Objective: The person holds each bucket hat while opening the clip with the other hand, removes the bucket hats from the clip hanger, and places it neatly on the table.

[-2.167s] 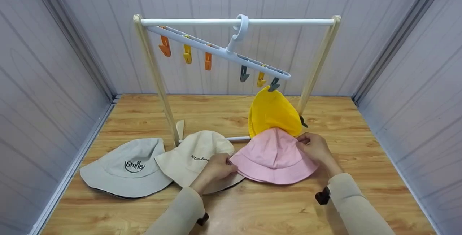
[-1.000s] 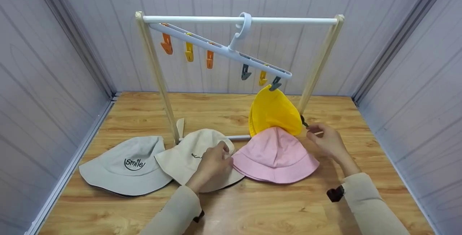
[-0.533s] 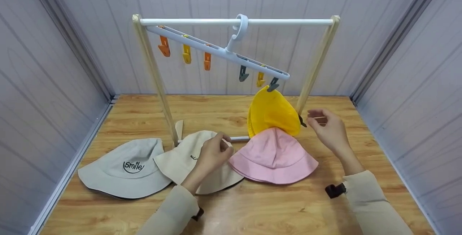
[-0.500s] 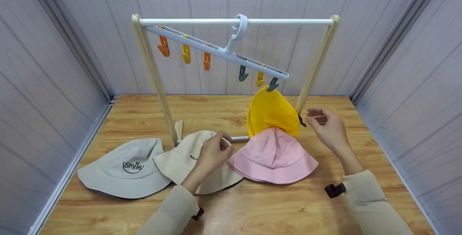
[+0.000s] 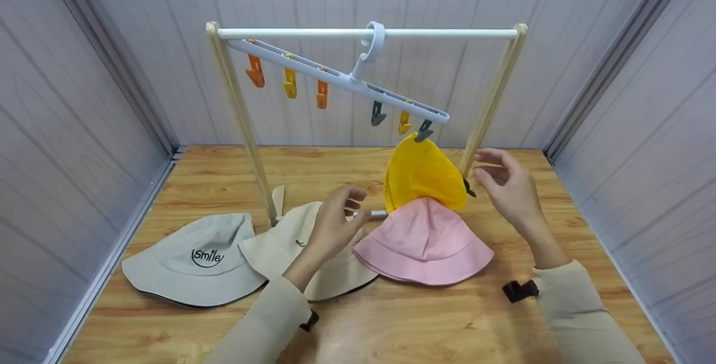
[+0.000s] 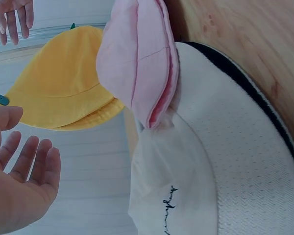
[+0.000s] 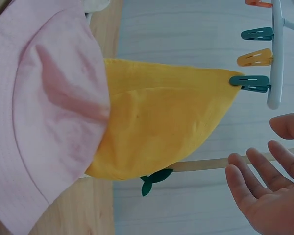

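A yellow bucket hat (image 5: 425, 174) hangs by its brim from the grey clip (image 5: 424, 130) at the low right end of a tilted white clip hanger (image 5: 335, 78). Below it a pink bucket hat (image 5: 428, 246) rests on the table, overlapping the yellow one. My left hand (image 5: 335, 224) hovers over the cream bucket hat (image 5: 279, 249), its fingers loosely bent around nothing and partly hiding the lettering. To the right of the yellow hat, my right hand (image 5: 509, 190) is raised with fingers apart and holds nothing. In the right wrist view a green leaf trim (image 7: 154, 180) shows on the yellow hat.
The hanger hooks over the white bar (image 5: 447, 34) of a wooden-legged rack (image 5: 238, 112). Several orange, yellow and grey clips hang along it. A grey hat with "smile" lettering (image 5: 196, 263) lies at left, against the cream hat. Panel walls (image 5: 632, 129) enclose the table (image 5: 391, 325).
Both hands have left the pink hat's edges. The right hand has moved up and right beside the yellow hat; the left has risen over the cream hat. The hats stay put.
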### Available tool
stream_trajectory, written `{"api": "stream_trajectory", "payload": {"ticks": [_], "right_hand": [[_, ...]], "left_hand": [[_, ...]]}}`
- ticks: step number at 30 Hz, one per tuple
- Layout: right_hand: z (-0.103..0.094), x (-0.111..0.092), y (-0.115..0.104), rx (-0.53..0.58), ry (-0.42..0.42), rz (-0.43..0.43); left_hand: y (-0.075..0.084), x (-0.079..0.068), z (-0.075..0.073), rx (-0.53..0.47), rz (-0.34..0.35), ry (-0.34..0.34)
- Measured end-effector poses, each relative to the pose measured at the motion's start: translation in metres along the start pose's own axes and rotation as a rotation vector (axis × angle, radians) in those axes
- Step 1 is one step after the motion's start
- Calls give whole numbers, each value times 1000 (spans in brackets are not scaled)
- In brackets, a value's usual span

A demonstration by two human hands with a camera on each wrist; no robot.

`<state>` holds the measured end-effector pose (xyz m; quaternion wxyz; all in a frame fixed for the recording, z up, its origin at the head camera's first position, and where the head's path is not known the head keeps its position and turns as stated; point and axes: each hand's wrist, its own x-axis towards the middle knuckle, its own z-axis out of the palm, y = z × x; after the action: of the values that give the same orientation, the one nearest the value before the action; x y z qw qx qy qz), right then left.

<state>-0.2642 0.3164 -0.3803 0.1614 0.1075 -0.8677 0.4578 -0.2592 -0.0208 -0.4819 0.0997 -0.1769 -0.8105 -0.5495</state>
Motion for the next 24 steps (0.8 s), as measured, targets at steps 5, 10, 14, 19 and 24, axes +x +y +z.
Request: {"api": "stream_trajectory", "payload": {"ticks": [5,10,14,19,24], "right_hand": [[-1,1,-7,0,-15,-12],[-2,3,-13,12,-33,-15],[-2,4,-17,20,-31,-27],[-2,7,-22,42,-32,-41],[-3,10,-25,56,-36,-51]], "left_hand": [[6,9,-2,-1,42,20],[9,17,0,4,33,24],[9,22,1,20,33,30],[12,29,0,24,85,48],[15,35,-1,30,132,59]]}}
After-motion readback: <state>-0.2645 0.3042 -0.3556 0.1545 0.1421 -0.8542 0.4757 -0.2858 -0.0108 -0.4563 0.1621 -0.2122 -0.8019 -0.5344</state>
